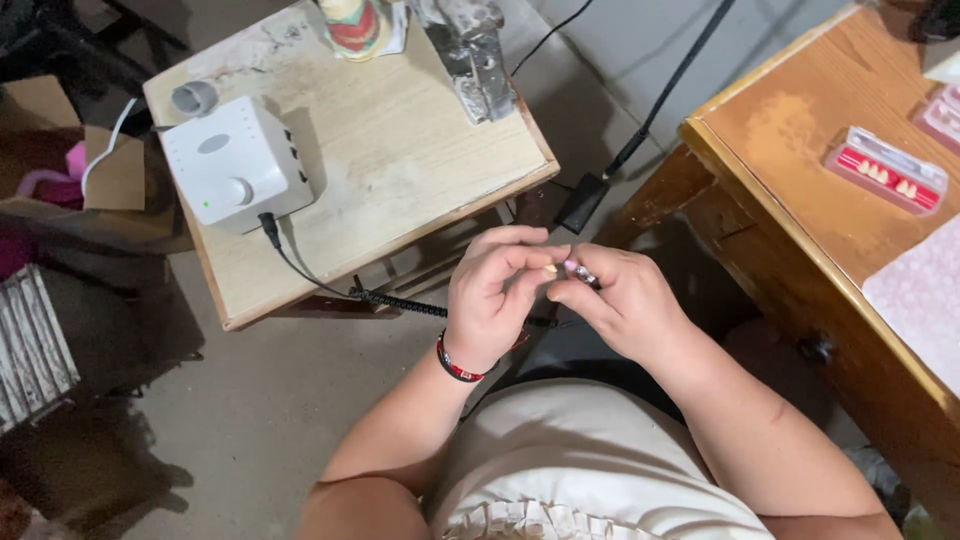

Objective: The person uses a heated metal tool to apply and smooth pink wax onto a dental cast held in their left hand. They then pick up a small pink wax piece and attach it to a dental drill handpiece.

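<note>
A tiny pale piece sits pinched at the fingertips of the left hand; it is too small to identify. Just beside it, nearly touching, the tip of a slim handpiece pokes out of the right hand, whose closed fingers hide most of the tool's body. Both hands are curled shut around what they hold, above the person's lap, off the front edge of the small wooden table. A coiled black cable runs from under the hands to a white control box at the table's left edge. At the right, a wooden desk carries a clear case of artificial teeth near its far edge.
</note>
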